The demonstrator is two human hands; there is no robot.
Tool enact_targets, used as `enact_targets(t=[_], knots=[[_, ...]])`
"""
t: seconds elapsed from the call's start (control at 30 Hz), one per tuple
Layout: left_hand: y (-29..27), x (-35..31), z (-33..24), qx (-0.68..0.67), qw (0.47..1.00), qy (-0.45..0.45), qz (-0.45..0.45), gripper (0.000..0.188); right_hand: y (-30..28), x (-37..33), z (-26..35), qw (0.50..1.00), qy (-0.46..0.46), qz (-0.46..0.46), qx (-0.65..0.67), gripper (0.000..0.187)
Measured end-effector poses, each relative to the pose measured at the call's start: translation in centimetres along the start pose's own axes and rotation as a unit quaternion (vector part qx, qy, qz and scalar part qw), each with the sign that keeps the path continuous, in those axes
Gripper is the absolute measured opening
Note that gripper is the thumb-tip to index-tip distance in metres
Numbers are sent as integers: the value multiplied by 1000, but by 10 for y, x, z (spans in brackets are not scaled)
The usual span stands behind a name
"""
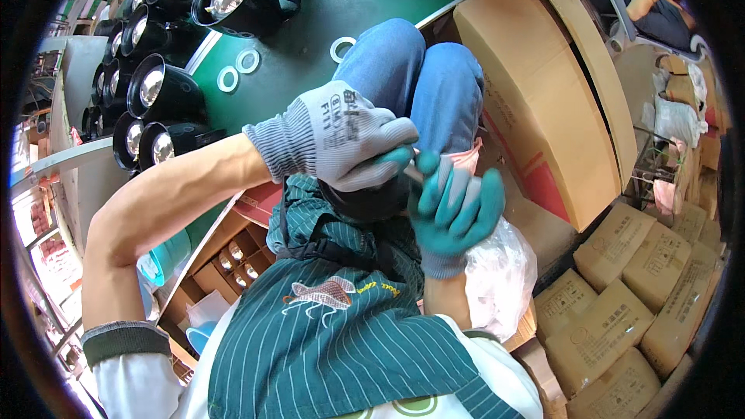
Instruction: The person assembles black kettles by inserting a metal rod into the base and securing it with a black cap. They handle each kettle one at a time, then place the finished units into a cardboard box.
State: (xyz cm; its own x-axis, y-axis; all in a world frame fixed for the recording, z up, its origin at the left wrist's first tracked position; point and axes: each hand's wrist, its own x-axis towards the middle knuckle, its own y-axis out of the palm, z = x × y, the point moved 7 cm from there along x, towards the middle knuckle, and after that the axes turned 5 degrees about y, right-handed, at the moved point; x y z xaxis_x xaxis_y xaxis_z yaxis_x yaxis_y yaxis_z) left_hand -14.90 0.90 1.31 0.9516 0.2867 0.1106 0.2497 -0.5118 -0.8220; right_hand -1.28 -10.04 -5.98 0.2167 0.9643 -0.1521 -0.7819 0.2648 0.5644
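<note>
Closely together, hands [456, 206]; grip unclear, small piece [415, 174] blurred, black object [371, 206] partly hidden.

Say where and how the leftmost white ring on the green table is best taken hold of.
Probably by its lower-left band, coming from above and the left: a fingertip in the open centre, thumb outside. This white ring lies flat on the green table, offering little edge, and a second ring sits close at its upper right, crowding that side.
</note>
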Motion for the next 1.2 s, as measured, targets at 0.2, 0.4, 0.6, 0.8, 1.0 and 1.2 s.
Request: enact_targets(t=[0.2,0.4,0.6,0.8,1.0,1.2], knots=[[0,4,20,-23,1000,3,8,38,18,79,16,923,18,334,192,57],[1,7,39,-102,993,-34,41,36,51,103,38,814,-126,566,-39,18],[-8,11,57,-173,983,54,-42,39,81,80,51,730,-122,606,-293,37],[-10,16,71,-226,959,83,-149,49,94,60,41,658,-132,621,-405,38],[-1,27,84,-308,934,104,-150,41,111,38,32,624,-83,654,-419,45],[0,47,88,-376,889,178,-189,31,138,17,20,608,-81,661,-433,39]])
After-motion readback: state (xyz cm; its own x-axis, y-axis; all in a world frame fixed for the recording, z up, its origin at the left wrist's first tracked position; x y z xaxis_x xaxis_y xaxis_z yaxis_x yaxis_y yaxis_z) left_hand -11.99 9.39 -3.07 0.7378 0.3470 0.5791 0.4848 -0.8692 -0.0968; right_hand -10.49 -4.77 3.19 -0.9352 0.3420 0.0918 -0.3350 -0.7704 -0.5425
